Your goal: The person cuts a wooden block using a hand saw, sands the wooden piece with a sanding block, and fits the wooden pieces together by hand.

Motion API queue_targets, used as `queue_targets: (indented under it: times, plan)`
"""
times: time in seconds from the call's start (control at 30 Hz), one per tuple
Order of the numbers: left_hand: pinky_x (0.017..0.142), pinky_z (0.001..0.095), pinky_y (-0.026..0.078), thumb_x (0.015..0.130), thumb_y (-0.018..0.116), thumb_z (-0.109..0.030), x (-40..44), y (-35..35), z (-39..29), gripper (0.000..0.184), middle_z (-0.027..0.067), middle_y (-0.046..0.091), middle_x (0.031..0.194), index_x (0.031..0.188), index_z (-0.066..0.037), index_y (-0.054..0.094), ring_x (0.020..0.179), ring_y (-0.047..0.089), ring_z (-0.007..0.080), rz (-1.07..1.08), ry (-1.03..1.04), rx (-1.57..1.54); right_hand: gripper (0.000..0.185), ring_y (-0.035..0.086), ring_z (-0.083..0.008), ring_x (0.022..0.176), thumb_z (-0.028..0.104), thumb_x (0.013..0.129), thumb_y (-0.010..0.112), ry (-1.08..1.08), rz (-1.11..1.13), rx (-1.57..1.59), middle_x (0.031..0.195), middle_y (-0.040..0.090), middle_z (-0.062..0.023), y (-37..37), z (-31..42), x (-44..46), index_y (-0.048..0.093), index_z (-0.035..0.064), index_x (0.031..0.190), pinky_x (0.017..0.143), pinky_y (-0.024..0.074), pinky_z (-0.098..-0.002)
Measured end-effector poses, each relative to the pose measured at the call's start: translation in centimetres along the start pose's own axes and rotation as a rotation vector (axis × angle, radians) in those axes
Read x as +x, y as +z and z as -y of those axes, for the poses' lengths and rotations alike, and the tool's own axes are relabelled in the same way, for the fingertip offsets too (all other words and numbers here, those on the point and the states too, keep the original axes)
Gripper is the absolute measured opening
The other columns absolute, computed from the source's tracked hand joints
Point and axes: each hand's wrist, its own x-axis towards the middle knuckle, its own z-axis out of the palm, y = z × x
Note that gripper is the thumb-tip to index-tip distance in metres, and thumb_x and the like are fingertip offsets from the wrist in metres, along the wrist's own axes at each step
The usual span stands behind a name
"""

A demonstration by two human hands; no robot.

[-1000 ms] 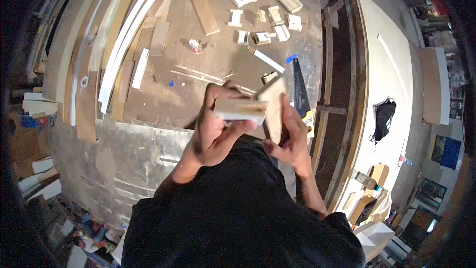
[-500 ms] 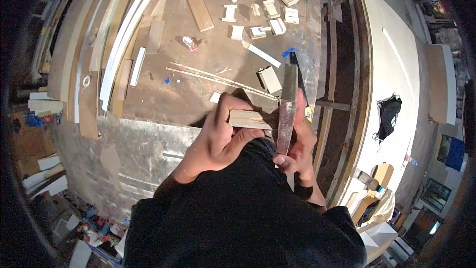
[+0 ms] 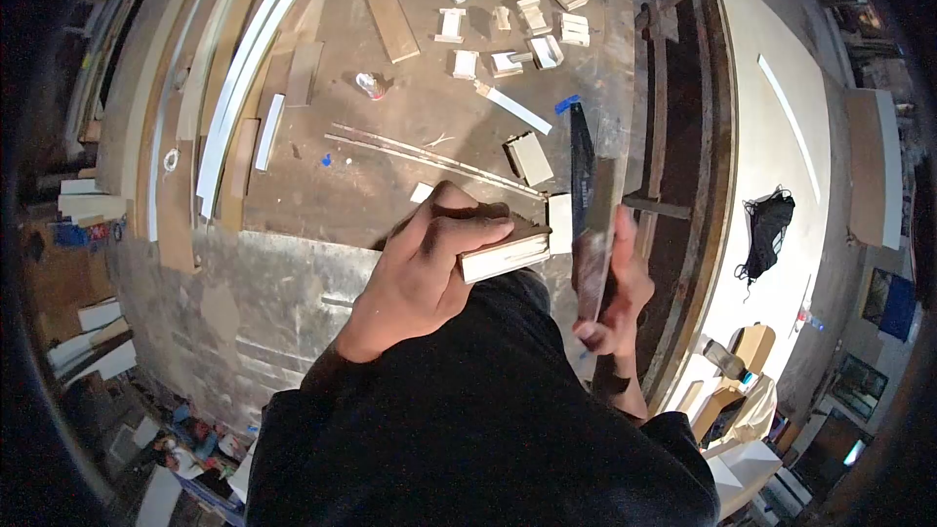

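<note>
My left hand (image 3: 415, 263) is closed round a small wooden box-like piece (image 3: 508, 256), its pale edge facing me. Off to the right, my right hand (image 3: 625, 288) grips a long, narrow flat bar (image 3: 592, 268) with a grey upper part, standing nearly upright and smeared by motion. A gap separates the bar from the wooden piece. Behind the wooden piece lies a pale small block (image 3: 559, 222) on the table. Farther back, a brown-and-white wooden piece (image 3: 529, 158) rests beside a black tool (image 3: 582, 151) with lettering and a blue end.
Several small wooden assemblies (image 3: 547, 52) are spread across the far table (image 3: 390, 117). Long boards and white strips (image 3: 244, 88) lie on the left, thin sticks (image 3: 429, 158) in the middle. At right, a pale panel (image 3: 771, 137) carries black cloth (image 3: 768, 229) and a bottle (image 3: 724, 359).
My right hand has moved right with the bar, away from the wooden piece. My left hand has turned the piece, and its fingers now lie over the top.
</note>
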Motion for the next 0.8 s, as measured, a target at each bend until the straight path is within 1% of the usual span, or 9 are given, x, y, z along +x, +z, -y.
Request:
queue_targets:
  times: [0.03, 0.13, 0.3, 0.37, 0.4, 0.47, 0.57, 0.7, 0.8]
  plan:
    - [0.082, 0.0423, 0.052, 0.081, 0.070, 0.004, 0.2, 0.2, 0.2, 0.038, 0.0177, 0.061, 0.108, 0.115, -0.006, 0.056, 0.093, 0.063, 0.0370, -0.001, 0.032, -0.016, 0.102, 0.044, -0.0452, 0.136, 0.044, 0.070, 0.081, -0.092, 0.035, 0.036, 0.146, 0.042, -0.0347, 0.4, -0.3, -0.1, 0.038, -0.0070, 0.148, 0.114, 0.0334, -0.0485]
    - [0.080, 0.0419, 0.053, 0.078, 0.069, 0.006, 0.4, 0.6, 0.1, 0.042, 0.0184, 0.062, 0.105, 0.116, -0.006, 0.056, 0.091, 0.063, 0.0377, -0.015, 0.029, -0.076, 0.097, 0.045, -0.0455, 0.136, 0.038, 0.069, 0.083, -0.001, 0.050, 0.019, 0.146, 0.044, -0.0336, 1.3, 0.4, 0.6, 0.042, -0.0020, 0.147, 0.113, 0.0341, -0.0482]
    - [0.076, 0.0418, 0.052, 0.077, 0.070, 0.004, 0.6, -0.6, 0.3, 0.042, 0.0180, 0.062, 0.100, 0.115, -0.003, 0.057, 0.085, 0.063, 0.0390, 0.028, -0.017, -0.049, 0.100, 0.046, -0.0427, 0.136, 0.033, 0.064, 0.082, -0.051, 0.122, -0.079, 0.146, 0.045, -0.0309, 0.6, 0.9, 2.0, 0.040, -0.0061, 0.147, 0.114, 0.0345, -0.0467]
    - [0.077, 0.0419, 0.052, 0.077, 0.070, 0.003, 0.8, -0.9, 0.3, 0.038, 0.0175, 0.062, 0.099, 0.113, -0.003, 0.058, 0.085, 0.064, 0.0385, 0.035, 0.029, -0.001, 0.106, 0.047, -0.0358, 0.137, 0.056, 0.069, 0.077, 0.074, 0.141, -0.133, 0.148, 0.045, -0.0276, 0.6, 1.1, 1.8, 0.041, -0.0083, 0.146, 0.114, 0.0318, -0.0411]
    - [0.076, 0.0410, 0.052, 0.079, 0.071, 0.000, 0.8, -1.3, 0.1, 0.035, 0.0177, 0.062, 0.098, 0.112, -0.002, 0.059, 0.084, 0.064, 0.0380, 0.073, -0.022, -0.047, 0.106, 0.047, -0.0358, 0.137, 0.056, 0.069, 0.077, 0.076, 0.140, -0.135, 0.148, 0.045, -0.0276, 0.7, 1.5, 2.1, 0.041, -0.0083, 0.146, 0.114, 0.0318, -0.0411]
    - [0.075, 0.0401, 0.052, 0.081, 0.071, -0.003, 0.9, -1.6, -0.2, 0.032, 0.0180, 0.062, 0.097, 0.111, -0.002, 0.060, 0.084, 0.064, 0.0375, 0.119, -0.073, -0.100, 0.101, 0.049, -0.0381, 0.135, 0.028, 0.060, 0.081, 0.160, 0.154, -0.064, 0.143, 0.049, -0.0300, 0.8, 2.0, 3.1, 0.041, -0.0083, 0.145, 0.112, 0.0350, -0.0391]
    - [0.072, 0.0362, 0.051, 0.087, 0.073, -0.013, 0.4, -1.8, -0.1, 0.030, 0.0165, 0.062, 0.094, 0.110, 0.000, 0.060, 0.082, 0.065, 0.0320, 0.279, -0.185, -0.190, 0.100, 0.051, -0.0348, 0.134, 0.026, 0.060, 0.079, 0.087, 0.163, -0.114, 0.142, 0.050, -0.0291, 0.2, 1.0, 4.1, 0.040, -0.0096, 0.145, 0.110, 0.0362, -0.0370]
    - [0.072, 0.0304, 0.049, 0.089, 0.075, -0.022, -0.6, -2.1, 1.1, 0.037, 0.0110, 0.064, 0.094, 0.108, 0.006, 0.060, 0.081, 0.063, 0.0184, 0.080, -0.165, -0.441, 0.099, 0.054, -0.0299, 0.130, 0.035, 0.063, 0.081, 0.235, 0.030, -0.055, 0.144, 0.049, -0.0285, -0.1, 0.8, 3.5, 0.043, -0.0112, 0.143, 0.109, 0.0372, -0.0362]
    - [0.082, 0.0282, 0.046, 0.087, 0.077, -0.032, -0.8, -2.5, 0.9, 0.047, 0.0085, 0.062, 0.104, 0.113, 0.004, 0.060, 0.095, 0.059, 0.0152, 0.036, -0.429, -0.637, 0.101, 0.048, -0.0356, 0.136, 0.041, 0.065, 0.084, 0.295, 0.054, 0.127, 0.147, 0.046, -0.0278, 0.7, 2.3, 2.1, 0.044, -0.0104, 0.142, 0.113, 0.0333, -0.0398]
